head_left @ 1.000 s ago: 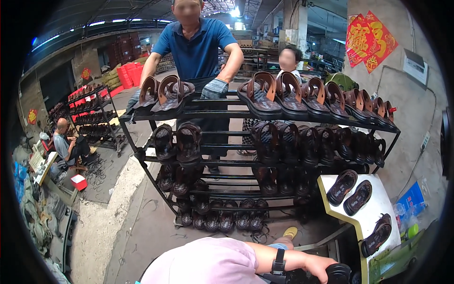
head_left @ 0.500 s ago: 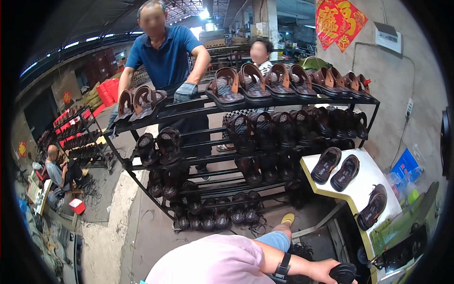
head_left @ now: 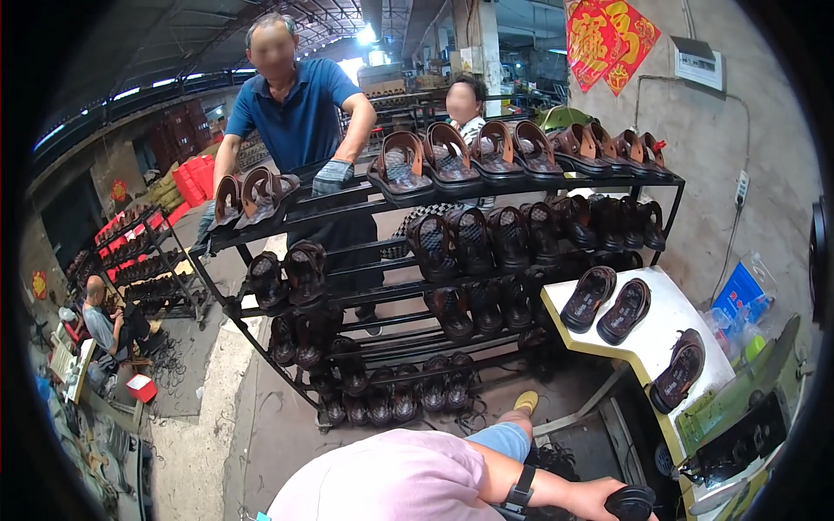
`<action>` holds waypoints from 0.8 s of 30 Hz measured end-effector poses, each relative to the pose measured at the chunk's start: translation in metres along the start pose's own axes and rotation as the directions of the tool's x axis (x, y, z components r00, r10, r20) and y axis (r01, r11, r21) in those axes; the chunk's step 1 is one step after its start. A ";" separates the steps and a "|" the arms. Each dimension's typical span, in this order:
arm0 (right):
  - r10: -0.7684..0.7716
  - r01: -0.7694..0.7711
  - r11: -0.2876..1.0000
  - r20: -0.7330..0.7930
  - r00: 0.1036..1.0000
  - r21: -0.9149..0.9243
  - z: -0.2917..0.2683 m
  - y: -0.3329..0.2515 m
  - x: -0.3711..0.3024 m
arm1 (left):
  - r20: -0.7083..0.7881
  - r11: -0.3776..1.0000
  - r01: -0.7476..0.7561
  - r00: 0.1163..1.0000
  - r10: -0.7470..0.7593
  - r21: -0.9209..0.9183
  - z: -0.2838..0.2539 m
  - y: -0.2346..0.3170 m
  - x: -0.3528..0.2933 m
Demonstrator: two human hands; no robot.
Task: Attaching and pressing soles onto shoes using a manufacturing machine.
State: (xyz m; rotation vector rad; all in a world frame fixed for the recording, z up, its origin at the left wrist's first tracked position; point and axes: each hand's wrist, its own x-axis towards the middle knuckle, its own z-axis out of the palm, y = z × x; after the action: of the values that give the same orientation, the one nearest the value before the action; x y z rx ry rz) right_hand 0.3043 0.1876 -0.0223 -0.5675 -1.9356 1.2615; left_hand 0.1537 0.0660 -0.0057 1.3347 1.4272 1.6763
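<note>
My left hand [head_left: 598, 497], at the lower edge with a black band on the wrist, is closed on a black rounded thing [head_left: 631, 502]. Its ridged end shows; whether it is part of a sandal or a knob, I cannot tell. Beside it stands a white worktable [head_left: 612, 358] with a yellow edge. A brown sandal [head_left: 678, 372] lies near that table's inner edge, and a pair of brown sandals [head_left: 624, 311] rests at its far end. My right hand is out of view.
A black multi-tier rack [head_left: 343, 204] full of brown sandals stands ahead. Behind it, a person in blue has a gloved hand [head_left: 333, 176] on the top tier; another person stands farther right. At far left a seated person [head_left: 102, 317] works. A green machine part [head_left: 738, 392] flanks the table.
The view has turned slightly, so the rack and table sit a little farther left. My left hand keeps its hold on the black thing. The person in blue stays at the rack.
</note>
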 end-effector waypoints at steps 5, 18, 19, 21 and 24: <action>0.023 -0.022 0.999 -0.004 1.000 0.030 0.005 -0.006 0.004 | 0.004 1.000 0.015 1.000 -0.015 -0.025 -0.004 0.004 0.002; -0.498 0.445 0.860 -0.215 0.840 -0.251 0.029 -0.054 -0.026 | -0.051 0.961 0.178 0.980 -0.193 -0.214 -0.003 0.004 0.000; -0.434 0.434 0.901 -0.007 0.901 0.010 0.023 -0.050 -0.040 | -0.056 0.949 0.164 0.981 -0.185 -0.268 -0.003 0.006 0.000; -0.116 -0.007 0.966 0.455 0.883 0.260 0.015 -0.042 -0.063 | -0.086 0.918 0.120 0.983 -0.163 -0.377 -0.003 0.012 0.007; 0.321 -0.643 0.554 0.577 0.751 0.529 0.018 0.068 -0.100 | -0.042 0.819 0.200 0.964 -0.263 -0.537 0.006 0.025 0.018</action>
State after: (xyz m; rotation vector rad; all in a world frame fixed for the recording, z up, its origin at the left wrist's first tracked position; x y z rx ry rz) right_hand 0.3509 0.1356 -0.1224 -0.4624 -1.4048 2.5349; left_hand 0.1575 0.0768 0.0237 0.7330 1.0179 1.8204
